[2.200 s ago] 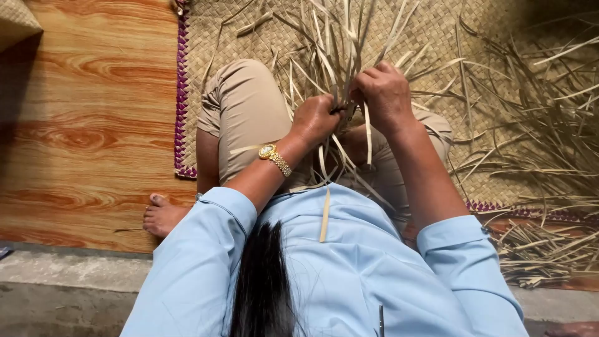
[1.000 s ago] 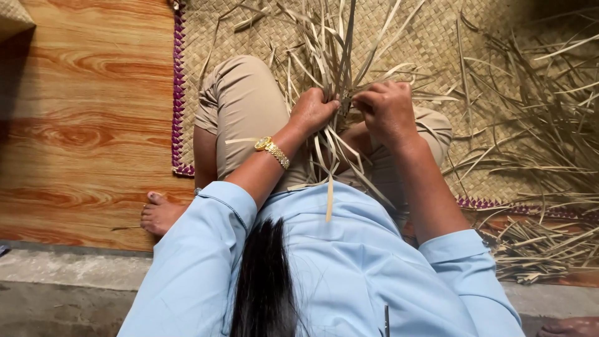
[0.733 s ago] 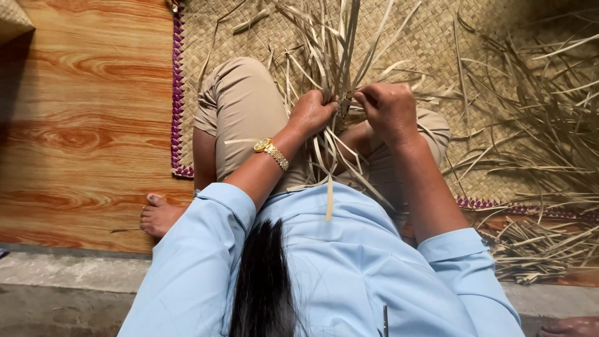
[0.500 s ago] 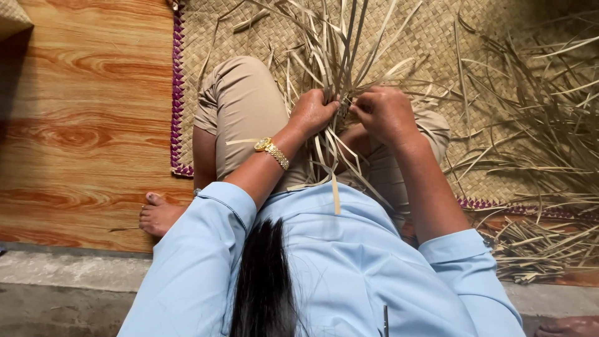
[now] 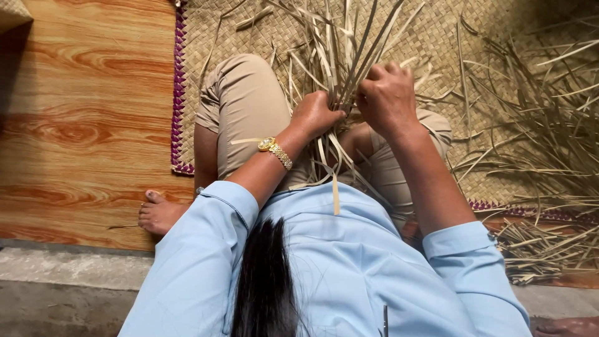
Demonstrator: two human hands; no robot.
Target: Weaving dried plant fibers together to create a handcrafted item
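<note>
Head view shows you seated on a woven mat [image 5: 437,37], knees bent, with both hands raised over your lap. Your left hand [image 5: 317,113] is closed tight around a bundle of dry leaf strips [image 5: 340,53] that fans up toward the mat's far edge, its loose ends hanging down to your shirt. Your right hand [image 5: 387,93] sits just beside it, fingers curled and pinching a few strips from that bundle. More loose strips [image 5: 536,143] lie heaped along the mat's right edge.
</note>
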